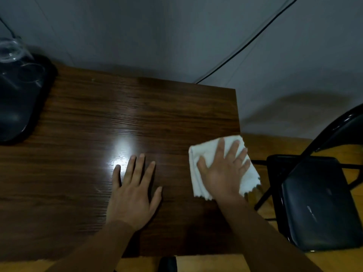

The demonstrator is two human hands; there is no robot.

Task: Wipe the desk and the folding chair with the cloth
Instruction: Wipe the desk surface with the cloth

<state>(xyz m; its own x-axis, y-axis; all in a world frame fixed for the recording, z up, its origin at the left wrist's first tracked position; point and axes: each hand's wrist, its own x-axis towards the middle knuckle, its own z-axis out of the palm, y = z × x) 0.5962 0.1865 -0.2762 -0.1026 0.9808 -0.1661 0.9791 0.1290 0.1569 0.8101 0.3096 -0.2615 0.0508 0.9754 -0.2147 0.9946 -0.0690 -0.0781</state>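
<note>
Fingers (233, 148) spread on cloth (202, 154), desk (88, 118)

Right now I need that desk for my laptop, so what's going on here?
A person is wiping the wooden desk. The right hand presses a white cloth flat at the desk's right edge, partly overhanging it. The left hand rests flat on the desk. A black folding chair stands to the right, untouched.
</note>
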